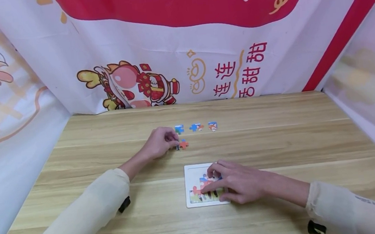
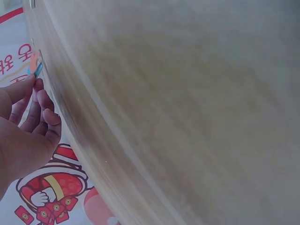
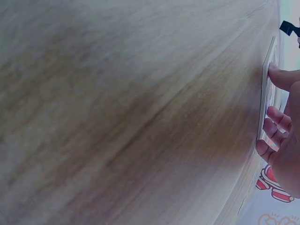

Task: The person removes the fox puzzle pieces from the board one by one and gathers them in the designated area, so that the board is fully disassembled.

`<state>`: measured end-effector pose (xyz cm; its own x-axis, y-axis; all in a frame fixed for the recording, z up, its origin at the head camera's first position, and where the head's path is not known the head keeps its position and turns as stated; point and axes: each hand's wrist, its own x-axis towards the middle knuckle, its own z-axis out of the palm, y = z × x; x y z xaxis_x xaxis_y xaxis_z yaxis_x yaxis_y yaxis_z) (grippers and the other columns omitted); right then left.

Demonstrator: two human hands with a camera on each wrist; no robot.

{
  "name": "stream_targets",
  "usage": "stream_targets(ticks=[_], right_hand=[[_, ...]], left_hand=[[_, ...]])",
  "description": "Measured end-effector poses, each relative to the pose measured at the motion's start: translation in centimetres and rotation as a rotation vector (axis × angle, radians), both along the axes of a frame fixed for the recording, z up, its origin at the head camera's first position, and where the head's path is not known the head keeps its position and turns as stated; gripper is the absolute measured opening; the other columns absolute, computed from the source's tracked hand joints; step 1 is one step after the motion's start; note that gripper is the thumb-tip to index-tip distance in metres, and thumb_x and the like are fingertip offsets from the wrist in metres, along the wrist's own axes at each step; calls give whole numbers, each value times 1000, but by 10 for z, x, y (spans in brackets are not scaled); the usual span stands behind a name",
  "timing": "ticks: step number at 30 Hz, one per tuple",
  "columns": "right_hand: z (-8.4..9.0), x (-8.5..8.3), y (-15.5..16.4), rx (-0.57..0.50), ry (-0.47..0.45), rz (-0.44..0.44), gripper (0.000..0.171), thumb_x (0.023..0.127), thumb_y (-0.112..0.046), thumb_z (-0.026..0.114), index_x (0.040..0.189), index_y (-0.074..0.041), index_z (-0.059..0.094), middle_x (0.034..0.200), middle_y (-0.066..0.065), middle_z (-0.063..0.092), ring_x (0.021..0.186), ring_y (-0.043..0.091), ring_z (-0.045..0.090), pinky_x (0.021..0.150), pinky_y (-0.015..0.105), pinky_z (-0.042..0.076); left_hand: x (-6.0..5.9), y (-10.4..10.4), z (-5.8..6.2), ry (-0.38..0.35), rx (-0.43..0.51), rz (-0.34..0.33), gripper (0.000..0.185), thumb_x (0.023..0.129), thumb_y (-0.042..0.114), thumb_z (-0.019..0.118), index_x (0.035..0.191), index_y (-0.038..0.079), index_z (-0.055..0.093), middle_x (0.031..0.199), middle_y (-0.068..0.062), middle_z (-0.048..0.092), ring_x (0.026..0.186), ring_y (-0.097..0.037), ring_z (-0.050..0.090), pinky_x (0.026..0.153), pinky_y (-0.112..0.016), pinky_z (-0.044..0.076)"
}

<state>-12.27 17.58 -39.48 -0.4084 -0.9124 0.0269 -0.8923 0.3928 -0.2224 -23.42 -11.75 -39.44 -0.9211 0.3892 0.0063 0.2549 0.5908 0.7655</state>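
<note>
Between thumb and fingertips, my left hand (image 1: pixel 161 142) pinches a small orange and blue jigsaw piece (image 1: pixel 184 144). The left wrist view shows this jigsaw piece (image 2: pixel 35 63) at the tips of the left hand (image 2: pixel 29 124). My right hand (image 1: pixel 244 182) rests over a white puzzle tray (image 1: pixel 187 187), index finger extended onto the joined pieces (image 1: pixel 196 197) in its lower part. Those pieces show orange, blue and yellow-green. The right hand covers the tray's right side. In the right wrist view, the thumb of the right hand (image 3: pixel 286 126) touches the tray (image 3: pixel 263 93) near its edge.
Beyond the left hand lie a blue and green piece (image 1: pixel 179 129), a blue and orange piece (image 1: pixel 196 127) and a fox-face piece (image 1: pixel 212 125) in a row. The wooden table (image 1: pixel 143 220) ends at a printed cloth backdrop (image 1: pixel 179 37).
</note>
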Motion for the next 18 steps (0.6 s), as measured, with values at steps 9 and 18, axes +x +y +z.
stream_targets(ticks=[9, 18], right_hand=[[-1, -1, 0, 0, -9, -1, 46, 102, -36, 65, 147, -37, 58, 137, 7, 51, 121, 20, 46, 106, 43, 43], [-1, -1, 0, -1, -10, -4, 46, 101, -37, 66, 146, -37, 58, 137, 5, 51, 120, 18, 46, 106, 41, 43]], left_hand=[[-7, 3, -2, 1, -13, 21, 5, 91, 3, 78, 93, 3, 74, 88, -7, 70, 81, -20, 62, 74, -31, 53], [-14, 6, -2, -27, -50, 56, 5, 92, 6, 78, 91, 3, 75, 86, -8, 69, 80, -21, 60, 72, -30, 51]])
